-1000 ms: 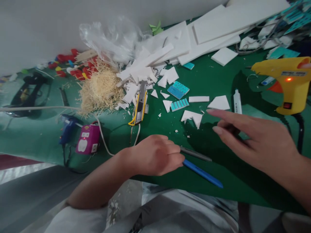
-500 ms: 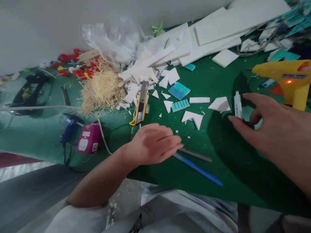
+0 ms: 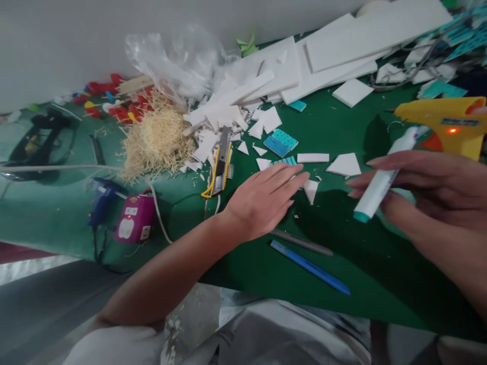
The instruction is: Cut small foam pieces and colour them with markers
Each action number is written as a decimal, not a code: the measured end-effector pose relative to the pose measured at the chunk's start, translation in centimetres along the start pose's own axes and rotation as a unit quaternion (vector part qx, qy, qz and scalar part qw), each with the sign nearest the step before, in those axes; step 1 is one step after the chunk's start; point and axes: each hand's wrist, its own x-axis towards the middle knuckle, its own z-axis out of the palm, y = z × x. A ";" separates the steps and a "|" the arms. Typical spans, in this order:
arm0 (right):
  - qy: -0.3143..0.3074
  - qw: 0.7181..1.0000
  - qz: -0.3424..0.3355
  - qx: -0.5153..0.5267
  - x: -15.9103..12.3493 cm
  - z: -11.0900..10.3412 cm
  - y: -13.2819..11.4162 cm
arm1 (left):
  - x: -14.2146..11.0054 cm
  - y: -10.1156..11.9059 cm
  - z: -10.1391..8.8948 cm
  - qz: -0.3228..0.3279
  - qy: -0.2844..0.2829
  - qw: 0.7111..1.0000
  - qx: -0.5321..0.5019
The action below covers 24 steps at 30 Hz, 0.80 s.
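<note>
Between the thumb and fingers of my right hand (image 3: 429,187) is a white marker (image 3: 379,186) with a teal end, tilted above the table. My left hand (image 3: 268,200) reaches over small foam pieces with its fingers stretched out and holds nothing. It partly covers a teal striped piece (image 3: 289,160) and a notched white foam piece (image 3: 311,190); whether it touches them I cannot tell. Close below it lie a grey pen (image 3: 304,243) and a blue pen (image 3: 310,266). A yellow box cutter (image 3: 219,165) lies to its left.
A yellow glue gun (image 3: 449,121) with a lit light stands at the right. White foam boards (image 3: 342,50), a wood-stick pile (image 3: 162,132) and a plastic bag (image 3: 178,63) lie at the back. A blue glue gun (image 3: 102,200) and purple power adapter (image 3: 135,218) are at left, with cords.
My right hand has moved right, taken hold of the marker and lifted it off the table. My left hand has left the pens and moved up and right over the foam pieces, its fingers straightening.
</note>
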 end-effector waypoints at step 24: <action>-0.092 0.984 0.071 0.135 1.2 2.6 2.0 | -0.2 -0.2 -0.1 0.041 0.052 0.998 0.021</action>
